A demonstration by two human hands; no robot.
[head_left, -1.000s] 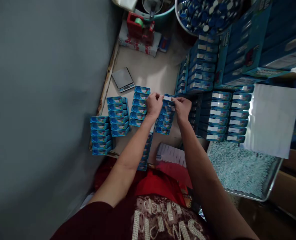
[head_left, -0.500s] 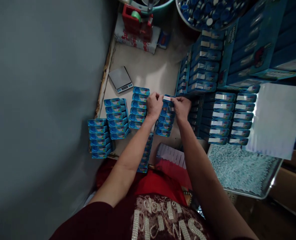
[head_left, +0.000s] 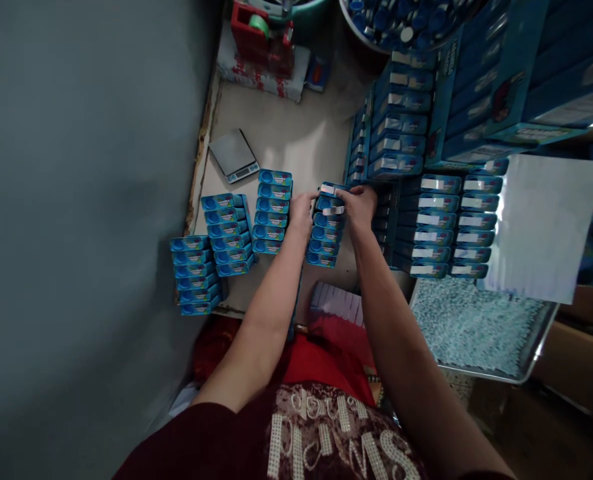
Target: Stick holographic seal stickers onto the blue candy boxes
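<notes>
My right hand (head_left: 360, 207) is closed at the right side of a row of blue packs (head_left: 325, 235) with round marks. A small white label strip (head_left: 333, 211) sticks out from its fingers over the second pack. Across the farthest pack lies another white label (head_left: 328, 190), with my right fingertips at its right end. My left hand (head_left: 302, 209) is on the left side of the row, fingers curled together, its tips by that pack's left end. What those fingers hold, if anything, is hidden. Left of this hand stands another row of blue packs (head_left: 271, 220), without white labels.
More blue pack rows (head_left: 229, 233) stand at left, near a digital scale (head_left: 235, 157). Labelled packs (head_left: 429, 220) and a white sheet (head_left: 541, 227) are at right, above a tray of small pale-blue pieces (head_left: 481, 327). A red tape dispenser (head_left: 256, 40) stands at the back.
The view has shifted a little. My left hand has drawn back from the label, now lying over the farthest pack. The strip in my right fingers shows more plainly.
</notes>
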